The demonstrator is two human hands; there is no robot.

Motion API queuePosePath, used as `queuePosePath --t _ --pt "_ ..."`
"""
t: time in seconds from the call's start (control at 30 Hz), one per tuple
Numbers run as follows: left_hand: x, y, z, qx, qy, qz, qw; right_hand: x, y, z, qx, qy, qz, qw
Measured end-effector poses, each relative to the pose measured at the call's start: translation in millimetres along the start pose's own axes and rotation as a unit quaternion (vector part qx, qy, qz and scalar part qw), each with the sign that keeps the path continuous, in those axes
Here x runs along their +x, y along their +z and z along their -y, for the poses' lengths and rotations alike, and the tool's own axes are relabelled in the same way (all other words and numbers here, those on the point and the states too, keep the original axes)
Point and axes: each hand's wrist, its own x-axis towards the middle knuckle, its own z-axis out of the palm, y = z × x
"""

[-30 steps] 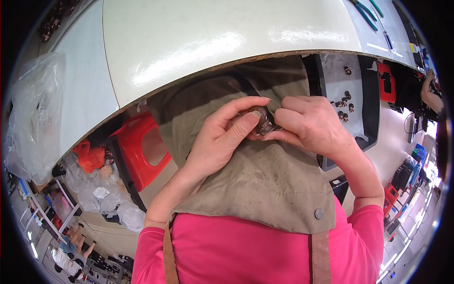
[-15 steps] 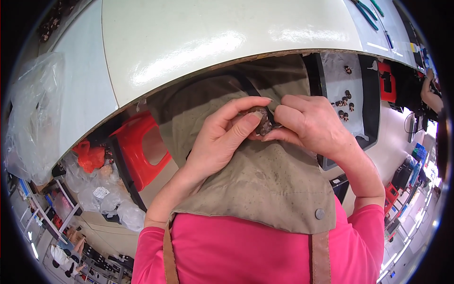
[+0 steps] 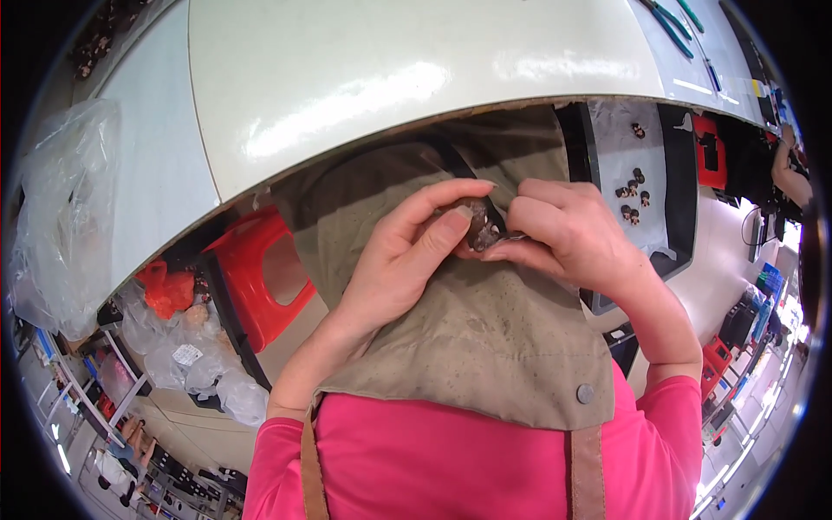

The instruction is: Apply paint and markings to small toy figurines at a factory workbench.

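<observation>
Above my lap, my left hand [image 3: 414, 238] is closed around a small rounded dark-brown piece [image 3: 482, 227], with the thumb pressed on its face and the index finger over its top. The piece looks glossy, with a few pale spots low on it; its exact kind does not show. My right hand [image 3: 568, 230] meets it from the right, thumb and bent index finger pinched together at its edge. A small dark bit shows at that pinch, too small to name. The olive apron [image 3: 485, 347] spreads beneath both hands.
A white worktable [image 3: 416, 52] curves ahead, with green-handled pliers [image 3: 672, 30] at its far right. Right of my lap, a dark tray [image 3: 685, 208] holds several small brown-and-pink figurines [image 3: 640, 176]. Leftward are a red stool [image 3: 260, 295], plastic bags [image 3: 186, 347] and a clear bag [image 3: 65, 217].
Both hands stay at the same spot with the brown piece between them. My right hand has shifted very slightly, and the view has tilted a little.
</observation>
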Motion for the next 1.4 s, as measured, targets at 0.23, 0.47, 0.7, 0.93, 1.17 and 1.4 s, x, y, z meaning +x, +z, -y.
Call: queuePosePath --t 0.23,0.47,0.7,0.93,1.17,1.4 --pt "-15 0 -40 0.071 0.156 0.182 0.968 -3 -11 12 0.334 0.146 -0.157 0.918" --pt "2 10 -38 0.133 0.207 0.065 0.967 12 -14 23 0.42 0.102 -0.167 0.886" --pt "7 17 -11 0.002 0.099 -0.019 0.995 11 4 2 0.492 0.185 -0.131 0.841" --pt "11 19 -6 0.003 0.058 -0.028 0.998 2 2 -7 0.494 0.235 -0.14 0.825" --pt "14 19 1 0.046 0.078 -0.051 0.995 1 2 -12 0.545 0.209 -0.105 0.805" --pt "15 22 0 0.022 0.056 -0.047 0.997 -9 -2 -16 0.539 0.26 -0.098 0.795"
